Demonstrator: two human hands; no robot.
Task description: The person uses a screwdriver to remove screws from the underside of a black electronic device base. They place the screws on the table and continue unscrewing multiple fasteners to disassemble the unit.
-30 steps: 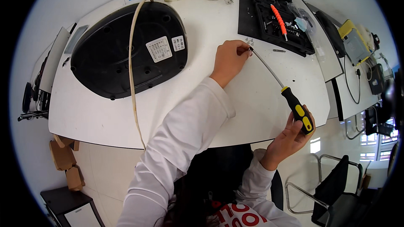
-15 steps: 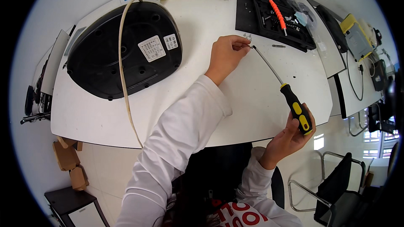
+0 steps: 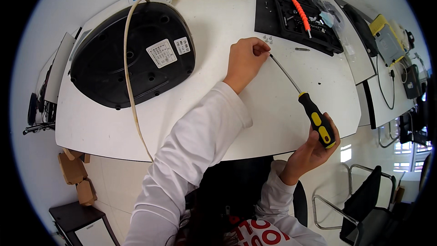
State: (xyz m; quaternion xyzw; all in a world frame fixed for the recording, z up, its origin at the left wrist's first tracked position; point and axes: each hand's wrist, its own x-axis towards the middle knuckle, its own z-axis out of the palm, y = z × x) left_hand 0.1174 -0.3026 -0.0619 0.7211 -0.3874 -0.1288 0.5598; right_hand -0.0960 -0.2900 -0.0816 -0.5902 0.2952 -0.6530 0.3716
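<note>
- Right hand [image 3: 309,157]: grasping the black-and-yellow handle of the screwdriver [image 3: 310,107], which slants up and leftward above the worktop [image 3: 264,114].
- Left hand [image 3: 244,61]: thumb and fingers drawn close at the screwdriver's tip; whether they grip anything cannot be told.
- Loose screws [image 3: 271,42]: on the worktop, just beyond the left fingertips.
- Small metal bit [image 3: 302,49]: lying near the open black tool case [image 3: 322,41].
- Black-based appliance [image 3: 145,75]: on the worktop's left side, pale cable [image 3: 128,73] across it.

The black-and-yellow-handled screwdriver [image 3: 314,115] slants away leftward.
</note>
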